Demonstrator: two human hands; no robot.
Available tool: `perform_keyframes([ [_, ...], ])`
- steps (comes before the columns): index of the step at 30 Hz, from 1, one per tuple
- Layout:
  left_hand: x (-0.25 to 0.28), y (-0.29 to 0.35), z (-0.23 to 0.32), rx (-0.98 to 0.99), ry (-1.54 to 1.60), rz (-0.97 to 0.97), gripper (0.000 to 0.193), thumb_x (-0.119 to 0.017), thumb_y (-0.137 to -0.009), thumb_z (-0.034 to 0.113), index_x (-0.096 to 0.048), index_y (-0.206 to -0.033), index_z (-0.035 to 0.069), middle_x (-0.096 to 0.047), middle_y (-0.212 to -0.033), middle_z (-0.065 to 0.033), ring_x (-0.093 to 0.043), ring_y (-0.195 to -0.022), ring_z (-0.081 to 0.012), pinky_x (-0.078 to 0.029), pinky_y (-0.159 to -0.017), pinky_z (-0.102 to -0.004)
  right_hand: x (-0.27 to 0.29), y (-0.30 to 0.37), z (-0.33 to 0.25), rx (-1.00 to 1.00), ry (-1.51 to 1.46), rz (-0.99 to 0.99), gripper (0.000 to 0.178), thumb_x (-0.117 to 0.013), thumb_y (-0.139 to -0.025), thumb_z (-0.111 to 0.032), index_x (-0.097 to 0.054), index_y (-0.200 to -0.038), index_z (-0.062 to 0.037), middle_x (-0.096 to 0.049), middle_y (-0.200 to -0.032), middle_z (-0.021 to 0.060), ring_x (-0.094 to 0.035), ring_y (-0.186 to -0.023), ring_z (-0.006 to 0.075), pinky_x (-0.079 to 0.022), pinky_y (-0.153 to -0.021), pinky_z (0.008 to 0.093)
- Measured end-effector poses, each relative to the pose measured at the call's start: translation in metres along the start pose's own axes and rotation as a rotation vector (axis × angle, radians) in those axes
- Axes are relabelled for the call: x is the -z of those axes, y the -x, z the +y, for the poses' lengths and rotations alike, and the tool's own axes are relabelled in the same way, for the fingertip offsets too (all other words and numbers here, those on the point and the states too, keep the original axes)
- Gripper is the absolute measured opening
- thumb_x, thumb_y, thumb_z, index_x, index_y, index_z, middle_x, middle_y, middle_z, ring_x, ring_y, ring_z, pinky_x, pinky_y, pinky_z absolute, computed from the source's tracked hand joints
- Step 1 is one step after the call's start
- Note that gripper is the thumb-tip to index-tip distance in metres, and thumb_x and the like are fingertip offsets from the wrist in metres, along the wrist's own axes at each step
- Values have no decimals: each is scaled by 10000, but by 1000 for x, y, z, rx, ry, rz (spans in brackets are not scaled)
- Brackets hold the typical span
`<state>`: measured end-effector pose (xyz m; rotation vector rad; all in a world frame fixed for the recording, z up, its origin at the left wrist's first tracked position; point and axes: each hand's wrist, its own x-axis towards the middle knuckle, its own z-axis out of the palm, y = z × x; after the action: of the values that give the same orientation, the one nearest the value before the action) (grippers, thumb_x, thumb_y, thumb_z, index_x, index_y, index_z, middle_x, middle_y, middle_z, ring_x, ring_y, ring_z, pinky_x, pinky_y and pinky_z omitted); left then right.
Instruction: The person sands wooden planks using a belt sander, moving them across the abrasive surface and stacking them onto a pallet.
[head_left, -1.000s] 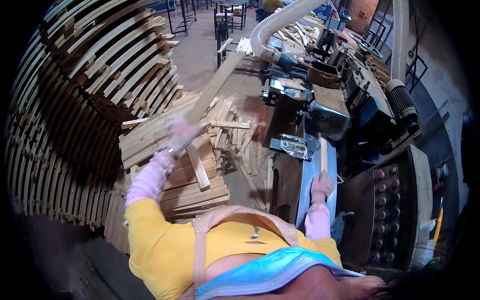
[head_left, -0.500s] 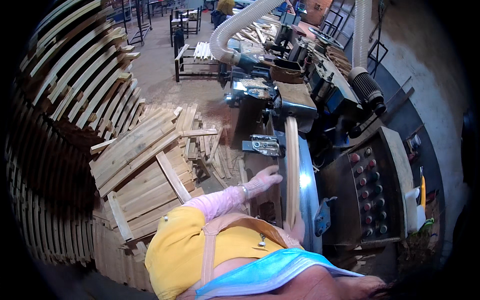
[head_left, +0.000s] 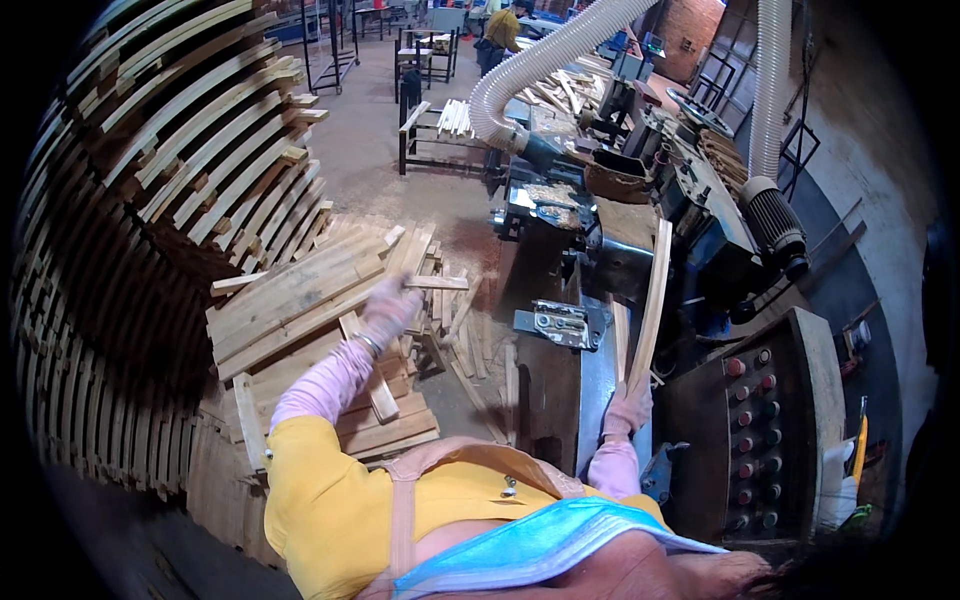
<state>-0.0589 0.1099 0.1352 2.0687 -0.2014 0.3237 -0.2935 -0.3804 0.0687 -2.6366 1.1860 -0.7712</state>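
Note:
My right hand point(head_left: 627, 408) is closed around the lower end of a long wooden strip point(head_left: 655, 300), which tilts up past the front of the woodworking machine point(head_left: 622, 250). Beside it, a second wooden strip point(head_left: 620, 342) lies on the machine's metal bed, its far end at the housing. My left hand point(head_left: 391, 308) reaches out over the pile of wooden boards point(head_left: 290, 290), close to a short strip point(head_left: 440, 283) lying across them. Motion smears its fingers, so whether it touches or grips any wood is unclear.
Tall stacks of curved wooden pieces point(head_left: 215, 130) rise at the left. A control panel point(head_left: 752, 430) with several buttons stands to the right of the bed. A ribbed hose point(head_left: 490, 90) and a motor point(head_left: 775, 220) flank the machine. Far back, a person point(head_left: 500, 40) stands.
My left hand has swung left from beside the machine bed to the board pile. My right hand has moved forward and now holds a strip raised off the bed. The view has shifted.

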Motion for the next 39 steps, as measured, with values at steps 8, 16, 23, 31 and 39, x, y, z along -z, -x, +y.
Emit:
perform_keyframes([
  [8,146,-131,-45,347,-705,97,612,-689,-827,415,-667,-1323,55,-651,-1363,-202,-593,-1281,-386,-456,-1098,-466,93,108,29,-245,289,-257,637,-707,-909,-371,-500,-1480,-180,-689,-1077,195,-661,-1012,421,-525,-878,554],
  [16,226,-116,-270,250,-742,-272,700,-535,-966,647,-701,-1260,33,-687,-1269,-251,-629,-1216,-417,-481,-1031,-485,200,241,65,-181,418,-470,607,-678,-917,-401,-532,-1453,-156,-681,-1150,190,-660,-1045,410,-521,-864,556],
  [23,218,-29,-63,430,-728,-404,844,-638,-866,696,-654,-1323,-14,-638,-1343,-292,-630,-1245,-405,-475,-1066,-446,96,140,73,187,318,-54,592,-655,-927,-429,-549,-1435,-145,-698,-1156,179,-672,-1043,405,-522,-850,548],
  [31,226,7,1,321,-1073,-88,723,-543,-910,768,-715,-1186,123,-752,-1085,-171,-732,-975,-368,-551,-817,-500,17,-8,5,301,188,-186,436,-607,-903,-396,-647,-1229,-108,-650,-1161,171,-574,-1160,377,-414,-1020,511],
  [39,69,-10,217,75,-226,-271,608,-589,-955,677,-728,-1239,158,-738,-821,-45,-683,-680,-139,-541,-645,-332,54,82,-194,368,-1168,-933,533,-660,-1012,-254,-546,-1485,-34,-624,-1427,141,-576,-1319,200,-418,-1134,303],
])
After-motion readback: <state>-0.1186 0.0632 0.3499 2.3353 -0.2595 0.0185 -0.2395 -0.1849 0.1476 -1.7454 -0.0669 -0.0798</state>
